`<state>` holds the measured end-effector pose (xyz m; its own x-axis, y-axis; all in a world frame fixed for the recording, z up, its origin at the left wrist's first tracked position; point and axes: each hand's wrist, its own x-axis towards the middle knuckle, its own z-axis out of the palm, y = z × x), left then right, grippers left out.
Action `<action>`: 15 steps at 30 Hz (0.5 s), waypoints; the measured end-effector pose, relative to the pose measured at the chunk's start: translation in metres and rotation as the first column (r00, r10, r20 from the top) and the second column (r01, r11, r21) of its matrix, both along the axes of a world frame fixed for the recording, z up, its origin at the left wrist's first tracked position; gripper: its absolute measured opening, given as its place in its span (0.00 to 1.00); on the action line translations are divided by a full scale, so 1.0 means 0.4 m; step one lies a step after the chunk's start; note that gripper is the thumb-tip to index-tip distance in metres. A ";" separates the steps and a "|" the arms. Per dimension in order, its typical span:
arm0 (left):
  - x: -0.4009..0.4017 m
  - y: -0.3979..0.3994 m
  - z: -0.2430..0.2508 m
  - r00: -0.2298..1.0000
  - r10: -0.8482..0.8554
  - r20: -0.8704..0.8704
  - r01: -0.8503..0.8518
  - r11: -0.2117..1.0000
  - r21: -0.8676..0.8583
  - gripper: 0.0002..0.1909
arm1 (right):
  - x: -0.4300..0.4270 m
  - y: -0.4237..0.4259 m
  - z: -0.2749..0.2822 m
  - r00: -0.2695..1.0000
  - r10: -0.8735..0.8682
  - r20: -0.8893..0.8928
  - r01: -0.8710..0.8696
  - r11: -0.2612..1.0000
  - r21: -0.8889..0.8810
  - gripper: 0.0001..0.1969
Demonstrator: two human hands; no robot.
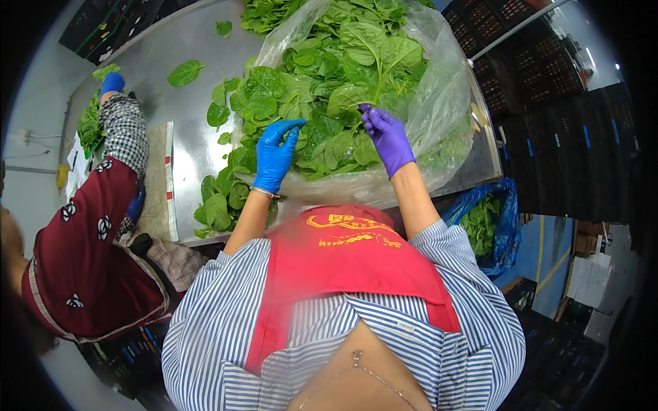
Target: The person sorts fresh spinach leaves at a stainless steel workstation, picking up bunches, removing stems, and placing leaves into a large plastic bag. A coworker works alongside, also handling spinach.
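My right hand (389,136), in a purple glove, pinches the stem of a leafy green sprig (379,56) with several broad leaves. The sprig stands up over a large open clear plastic bag (442,103) full of loose greens (318,67). To the left, my left hand (277,154) in a blue glove hovers at the bag's near left side, thumb and fingers apart, with no leaf seen between them. A pile of leaves (218,205) lies by my left wrist at the table's near edge. More leaves lie left of the bag, one of them single (185,73).
A metal table (190,108) carries the greens. At the left, a co-worker in blue gloves (112,83) handles leaves beside a folded woven sack (158,180). A blue plastic bag of greens (483,226) stands below the table's right corner. Stacked black crates (570,149) rise at the right.
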<state>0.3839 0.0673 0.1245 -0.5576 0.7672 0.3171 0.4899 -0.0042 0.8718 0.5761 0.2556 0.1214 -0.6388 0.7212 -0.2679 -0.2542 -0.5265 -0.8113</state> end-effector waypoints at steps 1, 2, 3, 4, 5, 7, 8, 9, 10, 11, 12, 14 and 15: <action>0.003 -0.003 -0.002 0.997 0.001 0.072 -0.001 1.000 0.000 0.11 | 0.001 -0.010 0.001 1.000 -0.004 0.000 0.004 1.000 -0.006 0.17; 0.007 -0.007 -0.003 0.990 0.008 0.137 -0.007 1.000 -0.010 0.11 | 0.000 -0.019 0.005 1.000 0.011 -0.017 -0.011 0.999 -0.049 0.16; 0.010 -0.009 -0.003 0.969 -0.025 0.246 0.017 0.999 0.033 0.11 | -0.001 -0.030 0.009 0.999 0.025 -0.033 -0.028 0.995 -0.091 0.16; 0.015 -0.008 -0.002 0.938 -0.055 0.344 0.033 0.997 0.070 0.11 | -0.004 -0.041 0.014 1.000 0.002 -0.002 -0.002 0.988 -0.152 0.16; 0.020 -0.006 0.001 0.895 -0.088 0.437 0.045 0.993 0.107 0.11 | -0.006 -0.050 0.019 0.996 0.061 -0.071 -0.069 0.991 -0.112 0.15; 0.026 0.002 0.009 0.850 -0.130 0.510 0.068 0.988 0.139 0.10 | -0.010 -0.073 0.030 0.988 0.109 -0.107 -0.117 0.991 -0.068 0.14; 0.029 0.007 0.014 0.827 -0.160 0.538 0.081 0.982 0.168 0.09 | -0.011 -0.077 0.036 0.982 0.160 -0.102 -0.169 0.982 -0.080 0.15; 0.031 0.012 0.019 0.835 -0.165 0.525 0.096 0.983 0.156 0.09 | -0.013 -0.081 0.040 0.972 0.212 -0.098 -0.221 0.971 -0.091 0.16; 0.034 0.019 0.025 0.843 -0.179 0.507 0.115 0.981 0.155 0.09 | -0.017 -0.086 0.042 0.957 0.264 -0.124 -0.275 0.958 -0.086 0.17; 0.039 0.025 0.030 0.852 -0.195 0.485 0.134 0.979 0.156 0.10 | -0.021 -0.091 0.042 0.959 0.271 -0.081 -0.276 0.959 -0.058 0.16; 0.044 0.031 0.035 0.824 -0.226 0.519 0.157 0.972 0.174 0.10 | -0.027 -0.100 0.038 0.958 0.278 -0.066 -0.280 0.960 -0.012 0.15; 0.057 0.044 0.044 0.831 -0.259 0.493 0.183 0.963 0.199 0.11 | -0.033 -0.113 0.029 0.947 0.317 -0.044 -0.316 0.948 0.035 0.16; 0.065 0.048 0.048 0.840 -0.278 0.466 0.195 0.956 0.219 0.11 | -0.033 -0.122 0.024 0.936 0.349 -0.037 -0.348 0.937 0.038 0.16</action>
<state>0.4099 0.0865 0.1437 -0.4793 0.8590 0.1801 -0.0302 -0.2212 0.9748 0.5630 0.2068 0.1311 -0.8621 0.4582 -0.2165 -0.0938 -0.5640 -0.8204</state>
